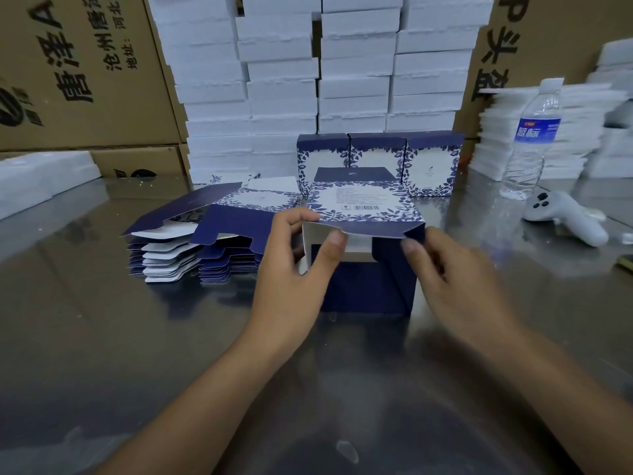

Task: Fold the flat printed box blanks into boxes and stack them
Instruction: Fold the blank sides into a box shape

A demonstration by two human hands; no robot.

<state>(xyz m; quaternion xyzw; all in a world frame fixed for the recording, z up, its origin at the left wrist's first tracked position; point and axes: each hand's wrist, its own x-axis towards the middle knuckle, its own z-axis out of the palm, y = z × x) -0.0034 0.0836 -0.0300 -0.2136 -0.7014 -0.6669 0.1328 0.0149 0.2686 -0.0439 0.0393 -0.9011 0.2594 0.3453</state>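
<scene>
A half-folded navy box with a blue floral print [366, 207] stands on the steel table [102, 337] in front of me, its near end open. My left hand [294, 262] pinches the white inner flap at the box's left corner. My right hand [455, 269] pinches the navy flap at its right corner. A pile of flat printed blanks [202, 241] lies to the left of the box. Three folded boxes [380, 159] stand in a row just behind it.
A wall of stacked white boxes [318, 73] rises at the back, flanked by brown cartons [78, 70]. On the right stand a water bottle [531, 142], a white handheld controller [565, 214] and more white stacks [548, 132]. White trays [37, 176] lie at far left.
</scene>
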